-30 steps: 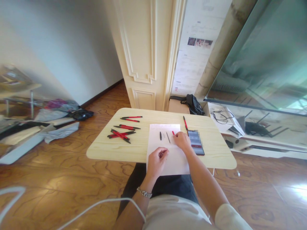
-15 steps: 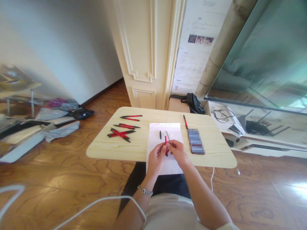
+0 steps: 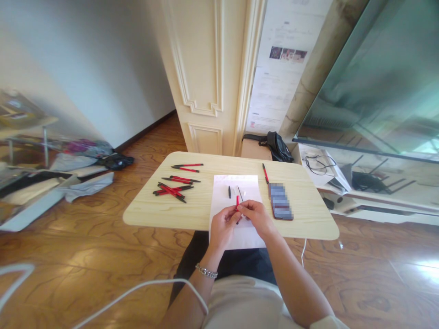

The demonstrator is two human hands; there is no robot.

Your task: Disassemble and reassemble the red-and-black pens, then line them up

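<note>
Red pen barrel [image 3: 238,200], one, is what I have in view between two hands, over the lower half of the single white sheet [image 3: 221,194]. The left hand [image 3: 222,225] has its fingertips closed on it; the right hand [image 3: 258,217] pinches it too, thumb and finger together. A dark end shows below the fingers; the middle I can't make out behind them.

On the sheet beyond the hands I count one black pen tip [image 3: 229,192] and one thin dark refill [image 3: 240,193], with a faint pale bit between them.

Left on the table [image 3: 202,214], I get two red-and-black pens [image 3: 191,165] at the far side, two more [image 3: 185,180] nearer, then one crossed pile [image 3: 174,192] overlapping too much for me to count surely. To the right lie one lone pen [image 3: 265,174] and, just below it, one phone [image 3: 281,202]. One chain bracelet [image 3: 206,272] circles the left wrist.
</note>
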